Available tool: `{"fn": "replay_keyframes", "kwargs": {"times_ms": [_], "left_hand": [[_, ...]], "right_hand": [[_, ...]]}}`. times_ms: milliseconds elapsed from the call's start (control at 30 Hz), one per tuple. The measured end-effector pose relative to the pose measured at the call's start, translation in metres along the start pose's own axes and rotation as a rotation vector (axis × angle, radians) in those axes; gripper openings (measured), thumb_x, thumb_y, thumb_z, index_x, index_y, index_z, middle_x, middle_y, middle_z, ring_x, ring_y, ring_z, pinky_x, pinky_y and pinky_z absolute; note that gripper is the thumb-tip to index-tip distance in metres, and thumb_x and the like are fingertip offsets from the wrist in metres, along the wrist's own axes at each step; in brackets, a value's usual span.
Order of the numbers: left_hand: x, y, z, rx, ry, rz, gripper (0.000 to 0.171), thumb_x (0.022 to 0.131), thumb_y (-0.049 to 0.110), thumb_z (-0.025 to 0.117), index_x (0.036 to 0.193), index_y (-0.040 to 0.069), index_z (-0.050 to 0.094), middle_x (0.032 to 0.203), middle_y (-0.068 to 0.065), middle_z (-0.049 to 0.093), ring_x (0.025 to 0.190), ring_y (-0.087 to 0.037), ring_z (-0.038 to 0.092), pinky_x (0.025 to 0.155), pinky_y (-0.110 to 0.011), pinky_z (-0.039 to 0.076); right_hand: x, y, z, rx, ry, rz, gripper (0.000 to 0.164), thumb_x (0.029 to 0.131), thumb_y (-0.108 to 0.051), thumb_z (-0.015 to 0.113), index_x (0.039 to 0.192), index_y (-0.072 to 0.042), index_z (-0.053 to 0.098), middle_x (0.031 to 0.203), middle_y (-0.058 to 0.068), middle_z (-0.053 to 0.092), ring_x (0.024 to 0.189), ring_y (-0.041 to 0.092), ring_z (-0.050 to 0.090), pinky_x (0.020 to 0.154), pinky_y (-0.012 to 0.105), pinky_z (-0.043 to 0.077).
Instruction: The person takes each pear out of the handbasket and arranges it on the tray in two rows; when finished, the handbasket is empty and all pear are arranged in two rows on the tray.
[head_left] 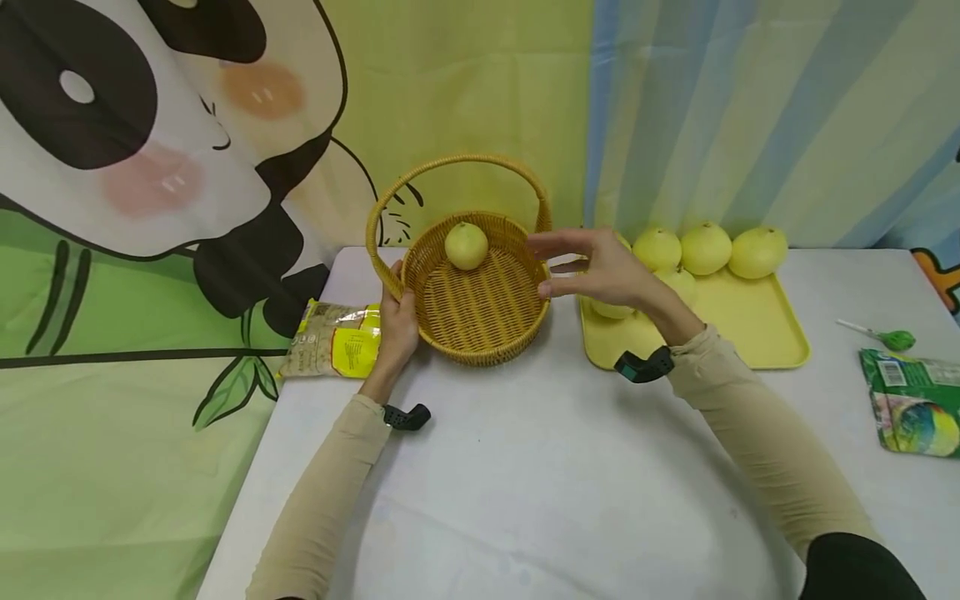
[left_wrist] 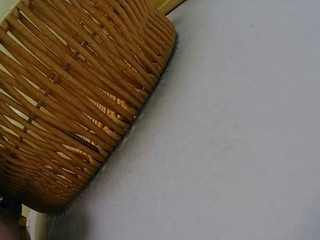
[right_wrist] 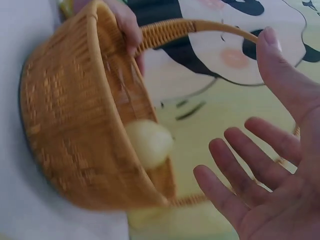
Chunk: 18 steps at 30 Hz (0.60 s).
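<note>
A round wicker basket (head_left: 480, 325) with a tall arched handle stands on the white table. Inside, toward the back, lies one round pale yellow fruit (head_left: 466, 246). My left hand (head_left: 398, 321) grips the basket's left side at the foot of the handle; in the right wrist view its fingers (right_wrist: 131, 32) curl over the rim. My right hand (head_left: 596, 262) is at the basket's right rim, fingers spread and nothing held. The right wrist view shows its bare palm (right_wrist: 285, 210) facing the basket. In the left wrist view the basket's woven wall (left_wrist: 85, 85) fills the upper left.
On the right, a yellow tray (head_left: 757, 333) bears several similar fruits (head_left: 707, 248), partly behind my right arm. A clear-and-yellow food bag (head_left: 330, 342) lies left of the basket. A green lollipop (head_left: 896, 339) and a green packet (head_left: 911, 404) lie far right. A printed curtain hangs behind.
</note>
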<state>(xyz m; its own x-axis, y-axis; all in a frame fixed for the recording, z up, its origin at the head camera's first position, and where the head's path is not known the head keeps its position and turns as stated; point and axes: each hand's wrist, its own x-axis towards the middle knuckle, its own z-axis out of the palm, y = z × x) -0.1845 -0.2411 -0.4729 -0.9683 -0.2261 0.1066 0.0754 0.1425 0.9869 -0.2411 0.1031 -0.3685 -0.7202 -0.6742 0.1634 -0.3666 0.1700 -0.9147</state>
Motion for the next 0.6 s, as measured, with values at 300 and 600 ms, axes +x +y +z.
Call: {"fn": "replay_keyframes", "kwargs": {"times_ms": [300,600], "left_hand": [[-0.003,-0.001,-0.003,0.032,0.015,0.032,0.057,0.112,0.012,0.03,0.169,0.015,0.023,0.174,-0.013,0.03,0.158,-0.026,0.035,0.131,-0.039,0.032],[-0.002,-0.002,-0.002,0.03,0.014,0.041,0.058,0.111,0.01,0.031,0.169,0.013,0.023,0.174,-0.014,0.028,0.158,-0.025,0.035,0.132,-0.039,0.03]], "right_hand": [[0.065,0.009,0.043,0.161,-0.085,0.142,0.083,0.099,-0.025,0.077,0.168,-0.015,0.031,0.172,0.01,0.035,0.159,0.028,0.033,0.129,0.052,0.034],[0.105,0.021,0.052,0.146,-0.084,0.288,0.097,0.093,-0.036,0.082,0.17,-0.02,0.026,0.177,0.001,0.024,0.164,0.025,0.02,0.135,0.046,0.021]]}}
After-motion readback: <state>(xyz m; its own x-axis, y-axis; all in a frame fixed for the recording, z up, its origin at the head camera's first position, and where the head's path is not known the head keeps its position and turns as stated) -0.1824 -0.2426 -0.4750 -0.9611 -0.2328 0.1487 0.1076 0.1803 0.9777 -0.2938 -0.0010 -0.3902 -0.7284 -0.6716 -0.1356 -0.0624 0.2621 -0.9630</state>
